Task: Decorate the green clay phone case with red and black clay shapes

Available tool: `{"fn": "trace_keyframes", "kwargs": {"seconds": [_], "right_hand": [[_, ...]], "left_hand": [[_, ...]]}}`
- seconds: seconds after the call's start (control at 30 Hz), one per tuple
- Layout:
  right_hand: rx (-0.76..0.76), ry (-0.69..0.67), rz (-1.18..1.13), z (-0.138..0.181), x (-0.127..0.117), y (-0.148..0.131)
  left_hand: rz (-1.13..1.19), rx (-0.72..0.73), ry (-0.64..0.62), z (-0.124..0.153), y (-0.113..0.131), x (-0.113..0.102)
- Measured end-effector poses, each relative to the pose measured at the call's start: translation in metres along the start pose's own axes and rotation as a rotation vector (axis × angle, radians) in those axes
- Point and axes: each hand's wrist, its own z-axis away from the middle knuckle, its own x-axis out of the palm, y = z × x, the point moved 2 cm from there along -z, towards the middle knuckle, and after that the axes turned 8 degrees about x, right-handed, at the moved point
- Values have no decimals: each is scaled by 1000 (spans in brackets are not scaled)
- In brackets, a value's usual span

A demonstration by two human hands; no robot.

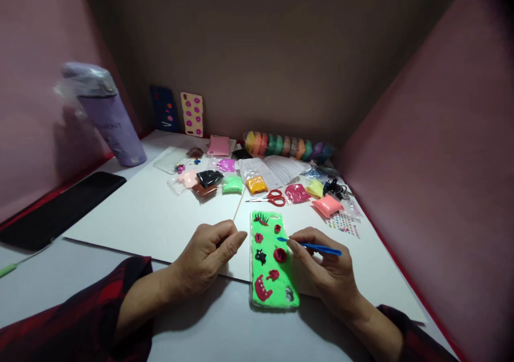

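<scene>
A phone case (265, 266) covered in bright green clay lies at the front of the white board, decorated with small red and black clay shapes. My right hand (327, 268) is closed on a slim blue clay modelling tool (321, 248), whose flat tip hovers at or over the case's upper right part; contact cannot be told. To the left of the case, my left hand (206, 255) is closed in a fist with the thumb on top. A thin pale stick (240, 204) shows just beyond that fist; whether the hand grips it is hidden.
Red-handled scissors (275, 197) lie beyond the case. Behind are several clay packets, including green (232, 185) and orange (256, 185), and paper sheets (277, 170). A purple bottle (114, 126) and black phone (60, 209) are at left. Decorated cases (193, 114) lean on the wall.
</scene>
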Motion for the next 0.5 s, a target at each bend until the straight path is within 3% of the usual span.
{"fn": "trace_keyframes", "kwargs": {"seconds": [0.5], "right_hand": [[6, -62, 18, 1, -1, 1]], "left_hand": [[48, -35, 57, -2, -2, 0]]}}
